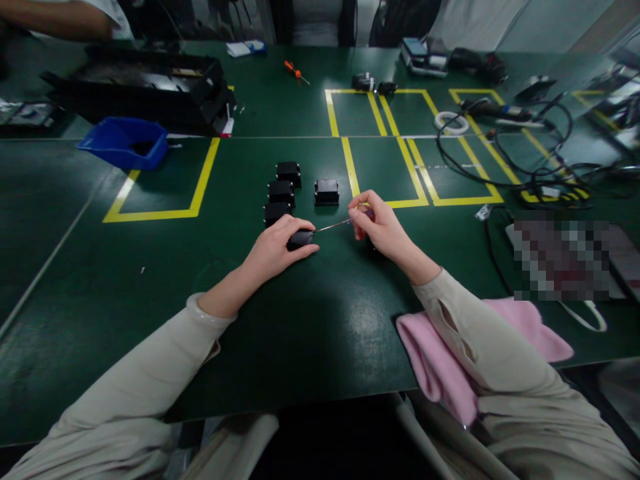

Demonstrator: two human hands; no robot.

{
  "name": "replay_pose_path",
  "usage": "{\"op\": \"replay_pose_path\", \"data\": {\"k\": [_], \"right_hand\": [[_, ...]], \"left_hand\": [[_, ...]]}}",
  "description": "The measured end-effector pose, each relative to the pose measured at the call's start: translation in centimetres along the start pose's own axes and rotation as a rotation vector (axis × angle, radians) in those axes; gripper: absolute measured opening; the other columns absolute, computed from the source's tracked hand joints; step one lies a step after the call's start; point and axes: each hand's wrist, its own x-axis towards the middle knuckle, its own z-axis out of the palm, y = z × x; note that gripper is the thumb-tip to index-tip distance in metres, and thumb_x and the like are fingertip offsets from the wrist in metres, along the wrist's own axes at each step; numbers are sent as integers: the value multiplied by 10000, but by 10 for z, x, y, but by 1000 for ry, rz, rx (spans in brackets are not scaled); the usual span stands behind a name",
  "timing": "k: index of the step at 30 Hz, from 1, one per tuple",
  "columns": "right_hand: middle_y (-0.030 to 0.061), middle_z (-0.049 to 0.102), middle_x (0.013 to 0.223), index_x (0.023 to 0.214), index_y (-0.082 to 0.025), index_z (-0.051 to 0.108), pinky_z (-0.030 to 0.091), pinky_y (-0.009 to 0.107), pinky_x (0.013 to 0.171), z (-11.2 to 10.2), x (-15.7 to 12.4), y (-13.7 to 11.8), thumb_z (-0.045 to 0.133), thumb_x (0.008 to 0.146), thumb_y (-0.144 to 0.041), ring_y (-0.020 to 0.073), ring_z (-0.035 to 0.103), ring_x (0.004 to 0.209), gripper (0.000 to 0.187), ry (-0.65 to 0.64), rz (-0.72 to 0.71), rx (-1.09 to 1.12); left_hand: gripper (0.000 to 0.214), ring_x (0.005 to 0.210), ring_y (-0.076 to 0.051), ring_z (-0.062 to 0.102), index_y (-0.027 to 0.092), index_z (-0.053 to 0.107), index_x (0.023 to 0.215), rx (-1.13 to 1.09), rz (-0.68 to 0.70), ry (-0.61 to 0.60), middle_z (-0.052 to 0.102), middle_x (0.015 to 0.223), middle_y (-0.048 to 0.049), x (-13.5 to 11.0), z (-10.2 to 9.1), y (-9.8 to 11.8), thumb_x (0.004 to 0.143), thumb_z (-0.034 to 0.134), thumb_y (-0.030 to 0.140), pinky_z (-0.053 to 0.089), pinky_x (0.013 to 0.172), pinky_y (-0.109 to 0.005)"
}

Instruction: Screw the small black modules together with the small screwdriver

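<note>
A pink cloth (435,363) lies at the near edge of the green table (310,333), under the right forearm. The left hand (273,250) lies over a small black box (300,239) at the table's middle, fingers curled together around it and pressing it down. The right hand (383,227) pinches a screwdriver (333,225) by its handle between thumb and fingertips. The tool lies nearly level, its long axis running left to right, its tip pointing left into the box. Just beyond stand three black boxes (281,193) in a column and a fourth (327,191) beside them. Farther off are a blue bin (123,141) and tangled cables (525,160).
</note>
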Motion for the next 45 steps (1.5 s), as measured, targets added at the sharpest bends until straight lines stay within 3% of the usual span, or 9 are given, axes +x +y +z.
{"op": "replay_pose_path", "data": {"k": [3,10,17,23,30,34,38,45], "right_hand": [[-101,485,558,1009,-251,486,424,277,549,1,0,-1,550,1061,-404,118,525,499,174,-5,7,6],[-81,544,668,1055,-248,498,418,272,541,0,-1,-1,618,1006,-299,107,558,524,139,19,-22,12],[-98,493,540,997,-247,489,399,275,528,1,0,-2,558,1046,-333,122,521,485,120,-5,-4,10],[-78,554,678,1047,-241,502,413,272,539,0,-1,0,609,977,-198,105,565,519,135,21,-45,-4],[-106,471,546,1011,-247,470,422,266,540,0,0,0,530,1073,-347,115,521,489,132,-28,-4,20],[-86,533,633,1050,-239,481,428,270,558,-1,-1,1,560,1030,-252,113,555,520,83,-10,-30,-3],[-73,549,719,1055,-239,485,420,268,551,-1,-1,0,604,978,-182,101,571,537,152,-6,-32,5],[-97,511,564,1003,-242,487,417,267,547,0,0,1,538,1070,-371,111,535,506,154,-19,-11,18]], "left_hand": [[322,1128,-289,663,229,671,1194,1,-11,-4,695,1196,-87,0,-1,1,962,700,450,527,1012,-446],[325,1132,-286,663,232,667,1202,-1,-15,-7,694,1206,-87,0,-1,2,966,698,454,526,1011,-438],[331,1131,-286,664,216,673,1201,-1,-8,-2,698,1202,-91,0,-1,1,964,703,444,523,1017,-438],[326,1129,-282,668,211,673,1205,-1,11,9,699,1203,-92,0,0,0,965,707,427,530,1012,-435],[325,1128,-288,670,217,674,1205,5,-8,-1,698,1205,-92,0,-1,2,964,706,434,535,1013,-445],[332,1136,-292,668,214,672,1212,5,-12,-6,696,1214,-95,0,-2,3,966,702,435,535,1013,-449],[333,1137,-291,666,208,672,1213,2,-8,-4,693,1216,-98,0,-2,3,969,700,433,535,1010,-446],[331,1123,-285,668,204,673,1207,12,-2,-4,697,1199,-94,0,-1,2,973,698,437,536,1001,-443]]}}
